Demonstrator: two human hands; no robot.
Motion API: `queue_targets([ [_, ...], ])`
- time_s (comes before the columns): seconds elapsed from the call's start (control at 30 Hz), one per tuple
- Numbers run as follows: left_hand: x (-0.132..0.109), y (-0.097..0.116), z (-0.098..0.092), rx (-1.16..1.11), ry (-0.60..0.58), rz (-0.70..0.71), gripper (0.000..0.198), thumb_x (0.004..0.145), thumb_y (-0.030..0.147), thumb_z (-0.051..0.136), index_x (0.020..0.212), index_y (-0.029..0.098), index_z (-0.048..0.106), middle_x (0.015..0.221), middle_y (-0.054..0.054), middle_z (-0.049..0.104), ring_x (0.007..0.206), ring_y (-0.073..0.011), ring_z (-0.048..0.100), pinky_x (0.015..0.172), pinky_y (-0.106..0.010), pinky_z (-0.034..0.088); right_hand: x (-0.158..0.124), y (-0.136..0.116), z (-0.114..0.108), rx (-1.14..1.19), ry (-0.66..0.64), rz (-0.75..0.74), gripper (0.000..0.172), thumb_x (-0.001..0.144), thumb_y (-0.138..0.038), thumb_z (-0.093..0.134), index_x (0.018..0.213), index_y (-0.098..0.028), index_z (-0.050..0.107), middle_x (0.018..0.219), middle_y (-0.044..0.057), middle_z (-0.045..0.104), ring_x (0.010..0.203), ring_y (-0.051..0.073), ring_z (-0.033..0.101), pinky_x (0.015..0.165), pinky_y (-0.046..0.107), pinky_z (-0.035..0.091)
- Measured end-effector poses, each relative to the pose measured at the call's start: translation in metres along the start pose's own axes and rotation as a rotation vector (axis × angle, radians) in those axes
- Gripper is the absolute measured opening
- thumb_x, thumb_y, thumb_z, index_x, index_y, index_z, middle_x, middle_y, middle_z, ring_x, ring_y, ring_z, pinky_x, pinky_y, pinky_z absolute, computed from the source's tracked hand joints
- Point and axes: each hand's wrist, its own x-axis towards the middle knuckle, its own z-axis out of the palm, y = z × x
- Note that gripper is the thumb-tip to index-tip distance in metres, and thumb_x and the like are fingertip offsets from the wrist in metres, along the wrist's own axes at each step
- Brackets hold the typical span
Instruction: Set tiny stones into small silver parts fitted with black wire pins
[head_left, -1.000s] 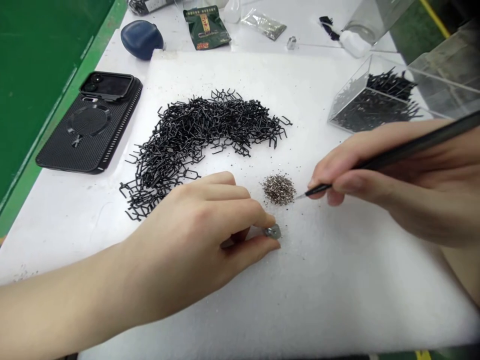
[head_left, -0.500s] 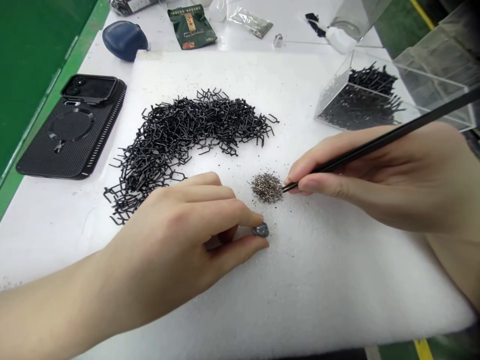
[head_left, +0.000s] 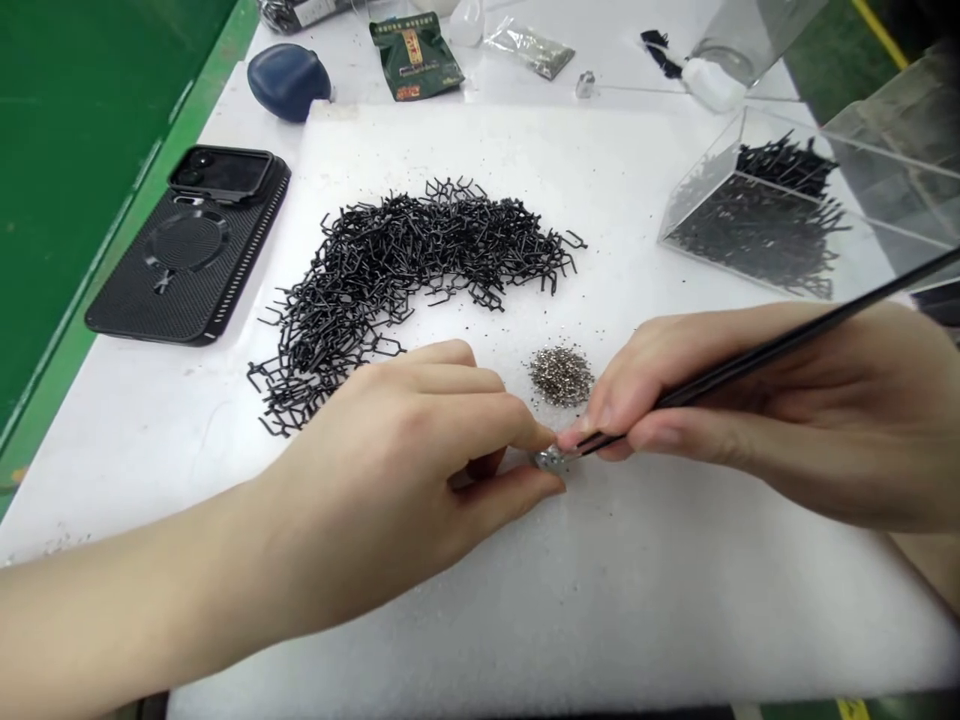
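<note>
Between thumb and forefinger, my left hand (head_left: 420, 470) pinches a small silvery metal part (head_left: 551, 459) close to the white foam sheet (head_left: 637, 620). My right hand (head_left: 757, 420) grips black tweezers (head_left: 750, 370) like a pen, their tips at the right side of that metal part. Whether the tips hold anything is too small to tell. Just beyond both hands lies a little pile of tiny metal pieces (head_left: 561, 376). A curved heap of bent black parts (head_left: 420, 250) spreads behind my left hand, which hides some of its near end.
A black phone (head_left: 187, 245) lies at the left. Along the back are a blue rubber bulb (head_left: 289, 82), a green packet (head_left: 416, 57), a clear bag (head_left: 531, 48) and a white bottle (head_left: 712, 84). A clear box (head_left: 701, 205) with black parts stands at the right.
The tweezers have moved from the metal-piece pile to the part in my left hand. That part now shows a brighter, silvery face. The whole view has shifted slightly.
</note>
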Motion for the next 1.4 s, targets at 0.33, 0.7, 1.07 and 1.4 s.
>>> queue_targets([
  [0.33,-0.0008,-0.0003,0.0020,0.001,-0.004,0.009,0.010,0.115,0.018,0.083,0.109,0.017,0.090,0.086,0.001,0.082,0.091,-0.0186,0.074,0.080,-0.030,0.058,-0.0033,0.0010,0.0012,0.032,-0.023,-0.024,0.015,0.100,-0.026,0.102,0.109,-0.038,0.099,0.100,0.001,0.094,0.085,0.026,0.092,0.068,0.032,0.076],
  [0.7,0.0008,0.0012,0.0010,0.006,-0.001,0.004,0.013,0.114,0.017,0.083,0.104,0.015,0.090,0.085,0.002,0.080,0.088,-0.0175,0.070,0.078,-0.030,0.057,-0.0086,0.0063,0.0031,-0.026,0.018,-0.044,0.018,0.101,-0.023,0.100,0.108,-0.040,0.097,0.100,0.000,0.093,0.088,0.026,0.090,0.069,0.033,0.075],
  [1.07,0.0002,0.0010,0.0020,0.009,0.002,0.006,0.012,0.114,0.016,0.083,0.105,0.015,0.090,0.086,0.001,0.080,0.088,-0.0175,0.070,0.078,-0.030,0.057,-0.0068,0.0053,0.0033,0.000,0.008,-0.047,0.020,0.098,-0.021,0.101,0.107,-0.038,0.097,0.100,0.001,0.093,0.087,0.027,0.090,0.064,0.034,0.073],
  [1.4,0.0001,0.0013,0.0026,0.006,0.005,0.005,0.009,0.113,0.015,0.085,0.106,0.014,0.091,0.085,0.002,0.079,0.087,-0.0171,0.070,0.077,-0.030,0.056,-0.0057,0.0056,0.0038,0.004,0.010,-0.052,0.023,0.099,-0.020,0.101,0.109,-0.040,0.098,0.099,0.000,0.092,0.086,0.026,0.089,0.066,0.035,0.072],
])
